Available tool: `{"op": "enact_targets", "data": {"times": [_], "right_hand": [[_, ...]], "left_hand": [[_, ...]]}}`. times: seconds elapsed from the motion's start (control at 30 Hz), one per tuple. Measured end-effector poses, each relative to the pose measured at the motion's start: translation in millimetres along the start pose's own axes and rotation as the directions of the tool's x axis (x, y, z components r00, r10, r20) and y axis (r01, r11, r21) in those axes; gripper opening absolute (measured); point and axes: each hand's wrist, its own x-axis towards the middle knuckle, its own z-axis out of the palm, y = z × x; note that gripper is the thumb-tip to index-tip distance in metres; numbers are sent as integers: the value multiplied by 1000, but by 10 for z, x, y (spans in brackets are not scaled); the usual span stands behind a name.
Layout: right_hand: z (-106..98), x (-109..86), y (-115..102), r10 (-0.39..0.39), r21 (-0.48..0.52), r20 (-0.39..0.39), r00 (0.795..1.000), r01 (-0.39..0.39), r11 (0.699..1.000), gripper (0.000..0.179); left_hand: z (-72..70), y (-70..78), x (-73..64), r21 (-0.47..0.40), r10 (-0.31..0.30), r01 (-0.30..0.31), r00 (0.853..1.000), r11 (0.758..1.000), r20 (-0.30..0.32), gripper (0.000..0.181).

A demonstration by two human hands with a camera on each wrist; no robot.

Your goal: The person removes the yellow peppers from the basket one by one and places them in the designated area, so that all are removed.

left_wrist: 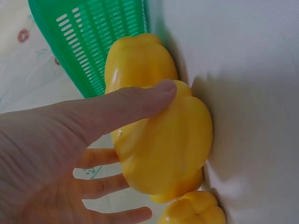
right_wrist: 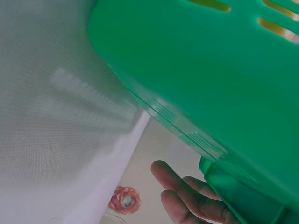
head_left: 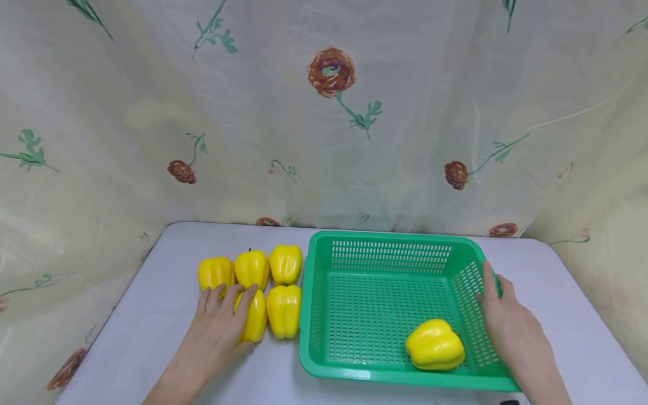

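My left hand point(head_left: 217, 323) is over a yellow bell pepper point(head_left: 255, 318) in the front row on the left side of the table. In the left wrist view its thumb lies on this pepper point(left_wrist: 163, 140) and the other fingers reach round the far side. Another bell pepper point(head_left: 284, 312) sits between it and the green plastic basket point(head_left: 395, 378). My right hand point(head_left: 516, 329) grips the basket's right rim, with fingers point(right_wrist: 182, 186) under the rim's outer side in the right wrist view. One bell pepper point(head_left: 435, 345) lies on its side inside the basket, near the front right corner.
Three more bell peppers stand in a back row: left point(head_left: 215, 273), middle point(head_left: 252, 267) and right point(head_left: 286, 263). A white cloth covers the table point(head_left: 152, 315). Behind it hangs a flowered curtain point(head_left: 395, 169), which also runs along both sides.
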Motion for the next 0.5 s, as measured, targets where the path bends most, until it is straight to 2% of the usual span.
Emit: {"op": "enact_targets", "data": {"times": [0.23,0.33,0.5], "right_hand": [[3,-2,-3,-8,-6,-7,1000,8,1000,81],[-4,-1,-6,-2,-7,2,1000,2,1000,81],[-11,-2,-4,1,-5,5,1000,0,1000,80]], "left_hand": [[1,-17,-14,-2,-31,31,999,1000,20,104],[-20,4,-27,-2,-41,42,999,999,27,101],[-87,89,-42,-19,-61,62,995,998,75,95]]}}
